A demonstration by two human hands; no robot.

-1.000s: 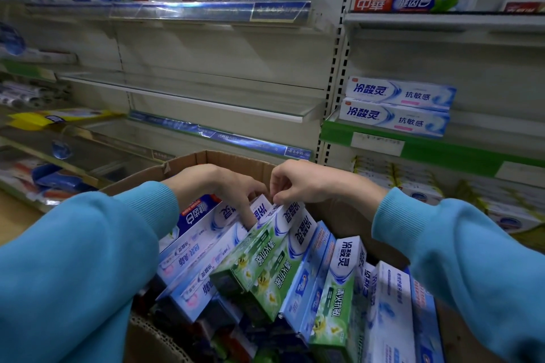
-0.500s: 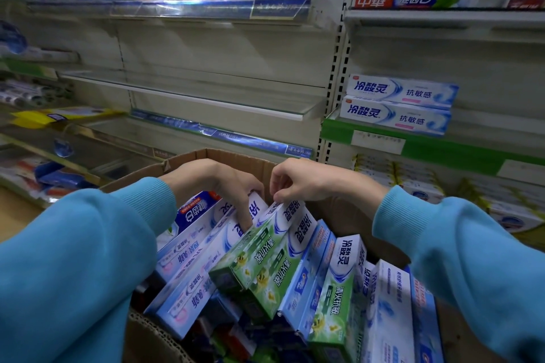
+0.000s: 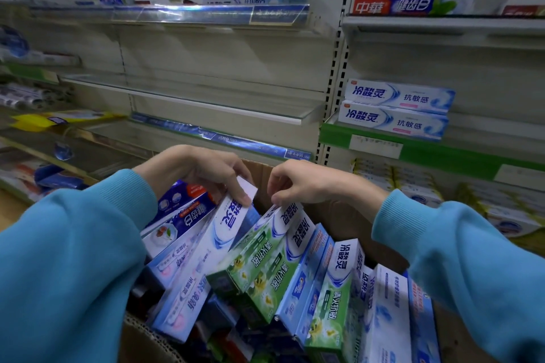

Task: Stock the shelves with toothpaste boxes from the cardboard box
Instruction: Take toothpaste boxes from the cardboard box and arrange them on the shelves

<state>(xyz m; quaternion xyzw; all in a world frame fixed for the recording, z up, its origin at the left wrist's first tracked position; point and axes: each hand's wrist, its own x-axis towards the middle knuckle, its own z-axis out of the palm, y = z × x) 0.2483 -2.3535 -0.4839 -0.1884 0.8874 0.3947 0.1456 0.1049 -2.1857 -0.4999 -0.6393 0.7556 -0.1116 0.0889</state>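
- Head view: the left hand (image 3: 203, 174) has lifted the top end of a long white-and-blue toothpaste box (image 3: 224, 230) clear of its neighbours, fingers pinching it; extraction from the brown cardboard box (image 3: 333, 215) is under way
- The right hand (image 3: 298, 183) still pinches the green-and-white toothpaste box (image 3: 265, 259), unmoved; the glass shelf (image 3: 206, 97) waits

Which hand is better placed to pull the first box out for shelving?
Left. The left hand already grips the raised white-blue box; the right hand only pinches the green box top.

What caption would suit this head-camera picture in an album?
Left hand grips a white-and-blue toothpaste box, right hand pinches a green one, above the cardboard box.
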